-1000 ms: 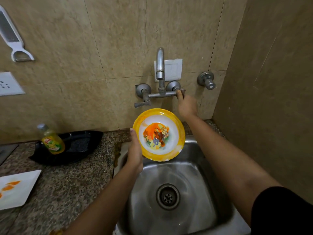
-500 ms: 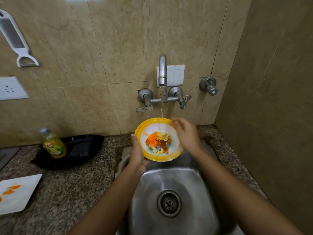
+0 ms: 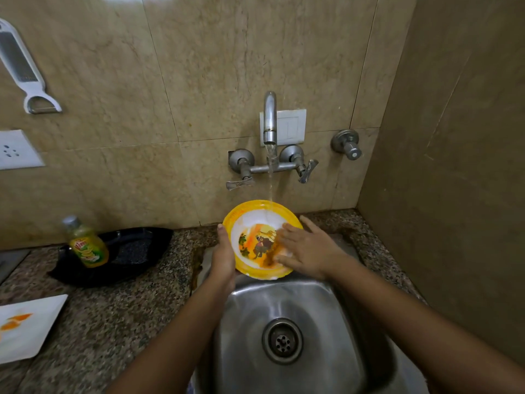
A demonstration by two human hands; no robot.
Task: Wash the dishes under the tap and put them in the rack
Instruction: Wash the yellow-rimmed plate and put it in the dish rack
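Left hand (image 3: pixel 223 258) has its grip clamped on the left rim of the yellow bowl (image 3: pixel 257 237), thumb lying along the edge, holding it tilted above the back edge of the sink (image 3: pixel 335 314). Right hand (image 3: pixel 305 248) lies open and flat, fingers spread, pressed on the bowl's inner right side (over orange smears). Water from the tap (image 3: pixel 270 118) falls onto the bowl's far rim. A soap bottle (image 3: pixel 86 244) stands near the bench's back edge.
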